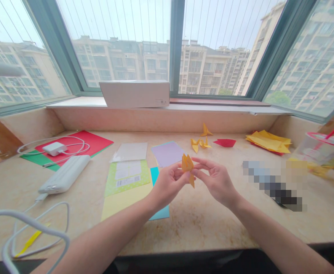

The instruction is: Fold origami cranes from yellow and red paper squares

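A small folded orange paper piece (187, 163) with pointed tips is held upright above the middle of the counter. My left hand (172, 180) pinches it from the left, thumb in front. From the right, my right hand (215, 179) has its thumb and fingertips on the same piece. Farther back lie several folded orange paper pieces (205, 143) and a red folded paper (225, 142). Beneath and left of my left hand are a blue sheet (161, 213) and a lilac sheet (167, 153).
A white power bank (65, 174), cables and red sheets (98, 142) lie left. Green packaging (128, 177) lies left of centre. Yellow papers (269, 141), a pixelated object (272, 186) and a plastic cup (312, 150) are right. A white box (135, 94) stands on the sill.
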### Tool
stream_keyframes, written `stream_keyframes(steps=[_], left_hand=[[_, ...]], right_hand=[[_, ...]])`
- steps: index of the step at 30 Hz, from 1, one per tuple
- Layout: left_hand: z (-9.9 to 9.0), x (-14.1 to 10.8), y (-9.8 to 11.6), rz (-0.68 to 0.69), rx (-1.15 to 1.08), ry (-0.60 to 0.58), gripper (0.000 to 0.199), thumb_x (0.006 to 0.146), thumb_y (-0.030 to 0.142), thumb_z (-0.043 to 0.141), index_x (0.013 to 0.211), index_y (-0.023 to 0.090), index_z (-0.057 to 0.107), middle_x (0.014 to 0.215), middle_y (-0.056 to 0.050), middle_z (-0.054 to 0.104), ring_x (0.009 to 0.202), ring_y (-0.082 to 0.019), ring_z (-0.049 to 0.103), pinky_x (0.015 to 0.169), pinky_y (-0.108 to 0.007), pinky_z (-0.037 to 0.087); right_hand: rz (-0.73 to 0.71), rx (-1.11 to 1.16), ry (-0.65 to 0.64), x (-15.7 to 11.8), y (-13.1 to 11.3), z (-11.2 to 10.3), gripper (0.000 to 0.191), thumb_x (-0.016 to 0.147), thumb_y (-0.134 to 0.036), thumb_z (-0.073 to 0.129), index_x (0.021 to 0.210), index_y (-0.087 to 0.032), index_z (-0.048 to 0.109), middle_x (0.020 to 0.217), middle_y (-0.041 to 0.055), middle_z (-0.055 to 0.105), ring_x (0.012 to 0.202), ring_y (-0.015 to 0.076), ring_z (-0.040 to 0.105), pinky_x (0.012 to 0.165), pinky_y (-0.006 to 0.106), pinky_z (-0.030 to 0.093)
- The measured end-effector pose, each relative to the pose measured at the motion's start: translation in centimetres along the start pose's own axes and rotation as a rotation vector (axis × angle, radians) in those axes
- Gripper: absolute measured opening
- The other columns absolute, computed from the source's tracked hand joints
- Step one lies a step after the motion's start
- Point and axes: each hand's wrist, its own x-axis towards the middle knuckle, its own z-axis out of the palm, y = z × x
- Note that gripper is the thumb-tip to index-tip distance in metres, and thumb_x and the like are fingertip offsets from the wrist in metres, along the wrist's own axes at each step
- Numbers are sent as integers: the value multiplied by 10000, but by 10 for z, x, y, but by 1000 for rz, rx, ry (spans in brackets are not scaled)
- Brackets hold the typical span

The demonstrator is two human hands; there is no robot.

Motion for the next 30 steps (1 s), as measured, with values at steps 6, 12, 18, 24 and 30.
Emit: stream_keyframes(steps=[6,12,18,24,30], left_hand=[[0,0,6,56,79,-23,311,892,374,685,1098,145,720,1078,-106,756,1062,-263,693,950,-376,539],[4,0,5,43,25,76,314,874,389,706,1023,113,707,948,-115,771,911,-250,727,833,-362,579],[4,0,4,17,-71,119,346,853,400,731,1052,123,671,906,-93,769,826,-209,726,819,-354,578],[4,0,4,56,-91,-14,330,833,319,765,1091,138,667,997,-110,763,908,-210,712,866,-347,538],[1,1,4,4,-50,2,356,845,320,752,1118,124,633,942,-112,770,872,-211,712,849,-349,527]], right_hand=[[-5,12,9,-1,-2,0,392,787,-349,784,1155,-228,724,884,41,789,862,241,732,925,465,538],[74,190,-97,4,2,3,550,802,-430,771,1294,-218,645,979,82,782,889,246,734,842,440,584],[-98,-19,-115,2,-3,8,246,882,-415,692,1047,-257,783,1110,77,758,1055,267,684,984,461,507],[-150,-9,-65,-1,-9,4,231,914,-411,648,988,-248,795,1013,68,769,950,251,699,894,412,530],[-80,-5,-147,3,-2,2,260,947,-414,594,1006,-226,764,941,62,772,890,235,701,826,394,533]])
